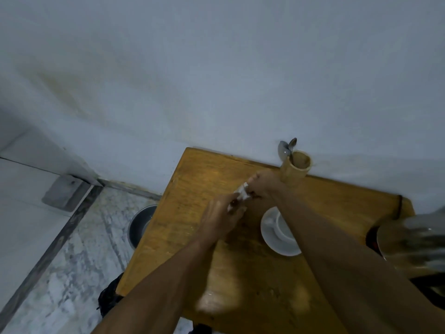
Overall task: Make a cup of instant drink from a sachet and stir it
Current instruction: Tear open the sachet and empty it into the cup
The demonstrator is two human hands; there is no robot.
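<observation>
A small white and brown sachet (240, 197) is held above the wooden table (192, 179) between both hands. My left hand (220, 218) grips its lower end and my right hand (263, 183) pinches its upper end. To the right, partly behind my right forearm, a white cup (284, 226) stands on a white saucer (271, 233). At the table's back edge a bamboo holder (295, 171) carries two spoons (286, 148). The picture is blurred by motion, so I cannot tell whether the sachet is torn.
A shiny metal kettle (416, 244) sits at the table's right edge on a dark base (372, 237). A grey wall rises right behind the table. On the marble floor to the left stands a dark metal bowl (140, 224), and a black bag (109, 296) lies by the table's front corner.
</observation>
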